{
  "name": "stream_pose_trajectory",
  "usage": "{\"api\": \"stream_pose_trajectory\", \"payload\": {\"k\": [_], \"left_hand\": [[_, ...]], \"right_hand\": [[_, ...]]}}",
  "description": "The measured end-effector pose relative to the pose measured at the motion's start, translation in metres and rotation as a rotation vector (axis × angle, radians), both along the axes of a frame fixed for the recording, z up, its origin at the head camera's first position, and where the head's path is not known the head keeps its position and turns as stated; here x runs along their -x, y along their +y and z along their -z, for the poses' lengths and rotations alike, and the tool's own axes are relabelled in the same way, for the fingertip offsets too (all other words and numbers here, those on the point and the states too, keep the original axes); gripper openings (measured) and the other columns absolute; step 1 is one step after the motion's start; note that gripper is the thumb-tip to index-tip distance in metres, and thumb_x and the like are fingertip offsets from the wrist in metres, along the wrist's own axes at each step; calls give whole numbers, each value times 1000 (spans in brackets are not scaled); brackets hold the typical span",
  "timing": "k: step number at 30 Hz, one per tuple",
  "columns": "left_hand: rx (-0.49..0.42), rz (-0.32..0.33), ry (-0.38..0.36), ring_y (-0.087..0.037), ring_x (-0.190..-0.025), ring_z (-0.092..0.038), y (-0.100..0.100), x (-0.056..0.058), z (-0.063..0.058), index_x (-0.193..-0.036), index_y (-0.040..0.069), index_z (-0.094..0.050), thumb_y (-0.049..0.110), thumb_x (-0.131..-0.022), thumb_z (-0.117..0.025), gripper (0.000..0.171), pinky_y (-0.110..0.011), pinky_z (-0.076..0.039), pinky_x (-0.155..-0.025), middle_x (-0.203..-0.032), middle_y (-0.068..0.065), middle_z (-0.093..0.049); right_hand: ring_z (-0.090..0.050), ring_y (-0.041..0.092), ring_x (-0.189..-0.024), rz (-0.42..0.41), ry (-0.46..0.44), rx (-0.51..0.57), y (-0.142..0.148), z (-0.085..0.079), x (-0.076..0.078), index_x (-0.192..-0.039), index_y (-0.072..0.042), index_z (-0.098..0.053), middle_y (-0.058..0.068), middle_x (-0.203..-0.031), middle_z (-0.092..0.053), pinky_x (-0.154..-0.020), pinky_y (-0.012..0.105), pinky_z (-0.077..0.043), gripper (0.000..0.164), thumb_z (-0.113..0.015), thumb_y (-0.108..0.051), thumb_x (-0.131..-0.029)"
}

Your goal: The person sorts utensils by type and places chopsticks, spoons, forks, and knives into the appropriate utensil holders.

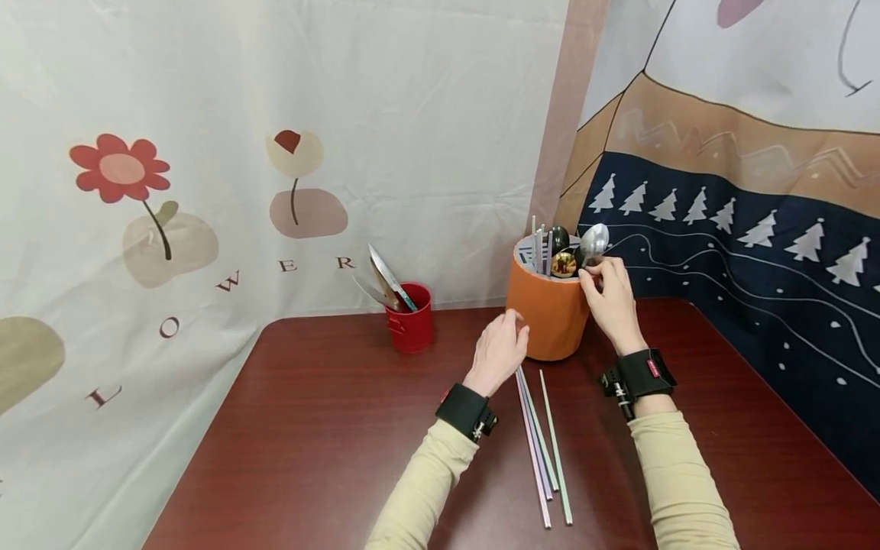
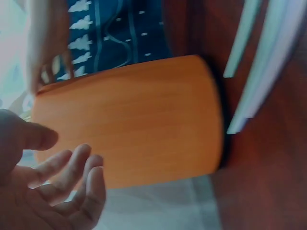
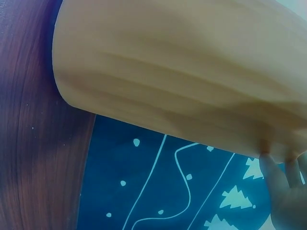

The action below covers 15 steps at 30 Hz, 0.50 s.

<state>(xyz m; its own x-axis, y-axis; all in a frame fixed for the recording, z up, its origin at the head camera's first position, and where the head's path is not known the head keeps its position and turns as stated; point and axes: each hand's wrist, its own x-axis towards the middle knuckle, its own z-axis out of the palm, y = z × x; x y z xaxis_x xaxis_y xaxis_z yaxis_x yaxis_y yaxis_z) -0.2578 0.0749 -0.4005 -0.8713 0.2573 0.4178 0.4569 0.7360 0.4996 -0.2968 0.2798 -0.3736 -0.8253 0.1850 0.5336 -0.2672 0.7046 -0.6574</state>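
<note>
An orange cylindrical container (image 1: pixel 550 321) stands upright at the back of the table. Several utensils stick up from it, among them a silver spoon (image 1: pixel 594 238), a gold-coloured piece (image 1: pixel 564 264), a dark rounded one (image 1: pixel 560 238) and thin metal sticks (image 1: pixel 540 248). My right hand (image 1: pixel 610 294) grips the container's right rim with bent fingers, close under the spoon; whether it touches the spoon too is hidden. Beside the container's left front, my left hand (image 1: pixel 500 347) hangs with loosely bent fingers and nothing in them. In the left wrist view its fingers (image 2: pixel 79 184) overlap the container's side.
Several thin pastel sticks (image 1: pixel 558 451) lie on the dark red table (image 1: pixel 330 428) in front of the container. Further left stands a small red cup (image 1: pixel 411 321) with knives (image 1: pixel 392 279) in it. Printed cloths (image 1: pixel 412 137) hang behind and at the right.
</note>
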Motion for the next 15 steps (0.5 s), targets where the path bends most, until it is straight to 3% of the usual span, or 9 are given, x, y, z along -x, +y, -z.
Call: {"api": "stream_pose_trajectory", "payload": {"k": [4,8,15], "left_hand": [[51,-5,-64,-23,-78,-67,-6,-10,22,-102,9,-61,20,-93,-56,15,-27,-49,-60,-88,-6,-67],[92,-19,-135,-26,-66,-66,-11,-21,40,-88,7,-58,14,-88,-58,7,-28,-45,-49,-76,-9,-66],[212,-13,-194,-31,-60,-65,-12,-45,57,-83,3,-60,7,-77,-61,7,-33,-48,-46,-69,-15,-65]], "right_hand": [[-42,31,-118,5,2,0,0,0,1,-104,0,-56,16,-128,-45,-93,50,-37,33,-48,-32,-98],[-42,31,-120,4,-6,0,0,1,2,-104,0,-55,15,-129,-45,-94,49,-37,33,-48,-32,-98],[-42,31,-121,1,6,5,0,1,3,-104,0,-55,16,-129,-45,-97,49,-38,33,-49,-31,-97]]}}
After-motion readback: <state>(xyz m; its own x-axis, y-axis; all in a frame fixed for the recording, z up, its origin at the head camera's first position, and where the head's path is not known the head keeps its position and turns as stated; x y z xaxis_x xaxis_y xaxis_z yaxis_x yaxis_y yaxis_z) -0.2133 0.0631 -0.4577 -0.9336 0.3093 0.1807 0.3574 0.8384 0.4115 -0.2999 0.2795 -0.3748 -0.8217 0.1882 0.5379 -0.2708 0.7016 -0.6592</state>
